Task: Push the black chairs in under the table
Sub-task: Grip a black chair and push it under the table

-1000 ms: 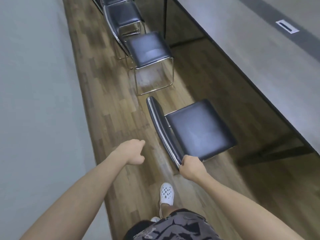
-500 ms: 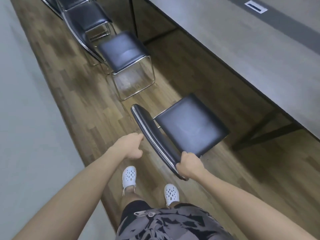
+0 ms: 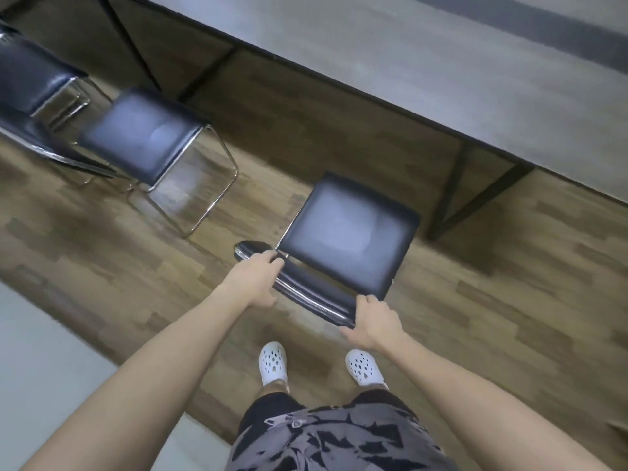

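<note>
Head view: left hand (image 3: 253, 277) and right hand (image 3: 372, 322) grip the chair (image 3: 346, 232) back, a straight push under the table (image 3: 407, 62) likely next

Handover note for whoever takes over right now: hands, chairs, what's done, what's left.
Hands: left hand grips the left end of the nearest chair backrest; right hand grips its right end.
Nearest chair faces the table, seat wholly outside the table edge.
Second chair and third chair, further left, also stand out from the table.
Done: no chair in view is pushed in.
Left: push the nearest chair under, then the other two.
</note>
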